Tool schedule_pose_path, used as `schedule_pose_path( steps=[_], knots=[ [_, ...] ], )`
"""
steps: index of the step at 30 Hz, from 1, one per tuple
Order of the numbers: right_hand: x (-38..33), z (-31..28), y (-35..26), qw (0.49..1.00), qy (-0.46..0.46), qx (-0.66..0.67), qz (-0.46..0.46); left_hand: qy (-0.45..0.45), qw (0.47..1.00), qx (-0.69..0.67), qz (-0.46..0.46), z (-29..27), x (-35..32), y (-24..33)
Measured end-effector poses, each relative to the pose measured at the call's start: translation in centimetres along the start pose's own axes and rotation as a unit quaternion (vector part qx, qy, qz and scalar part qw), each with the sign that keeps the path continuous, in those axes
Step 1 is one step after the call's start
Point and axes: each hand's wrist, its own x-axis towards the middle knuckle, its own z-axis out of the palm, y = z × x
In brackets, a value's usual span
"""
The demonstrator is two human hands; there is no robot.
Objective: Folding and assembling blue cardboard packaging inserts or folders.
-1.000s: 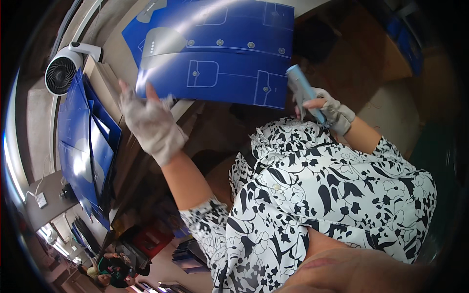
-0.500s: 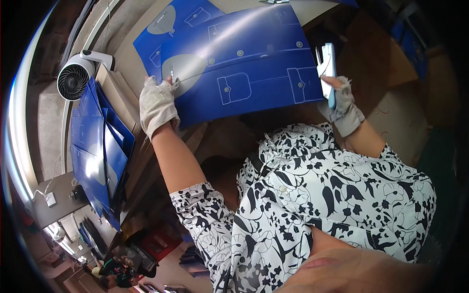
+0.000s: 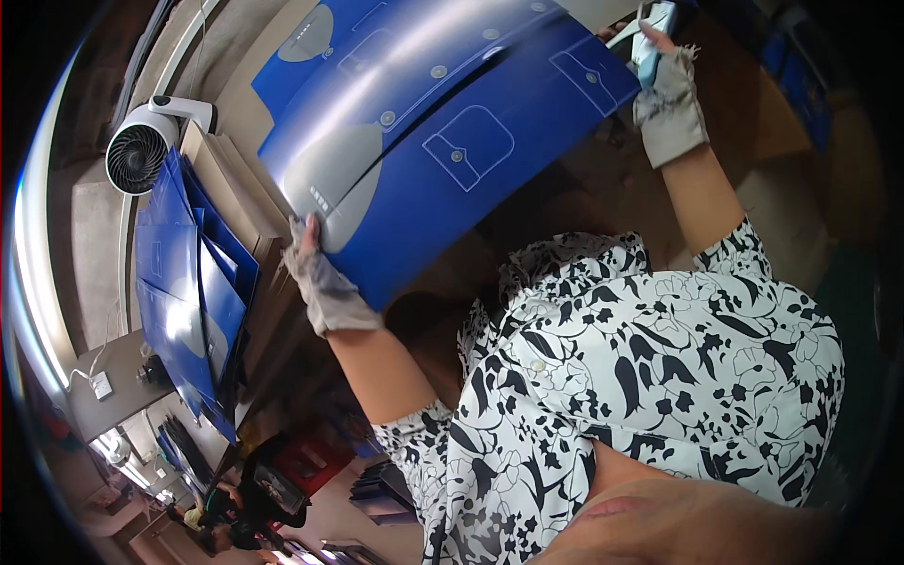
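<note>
My left hand (image 3: 325, 278), in a pale worn glove with bare fingertips, grips the near left corner of a large glossy blue printed sheet (image 3: 471, 141). Its thumb lies on top, beside a grey rounded patch. The sheet is tilted and bows slightly, with white pocket outlines and button shapes printed on it. At the sheet's far right corner, my right hand (image 3: 670, 104), gloved the same way, is closed around a white and light-blue hand tool (image 3: 650, 47) that looks like a stapler. Whether its jaws touch the sheet I cannot tell.
Another blue sheet (image 3: 315, 42) lies beneath on the table. To the left, a leaning stack of blue folded pieces (image 3: 174, 282) stands by brown cardboard (image 3: 226, 174). A small white-and-black fan (image 3: 141, 151) is behind it. Far off at lower left, a person (image 3: 231, 518) is visible.
My left hand has come nearer to me, pulling the sheet's left corner along. My right hand has moved farther away with the tool, and the sheet has turned so its right side points farther off.
</note>
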Motion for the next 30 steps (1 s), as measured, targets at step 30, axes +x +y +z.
schedule_pose_path(
  steps=[30],
  knots=[
    [-10.9,4.1,10.8,0.821,-0.082,-0.553,0.114,-0.134,0.899,-0.351,-0.223,14.2,-10.0,-7.3]
  ],
)
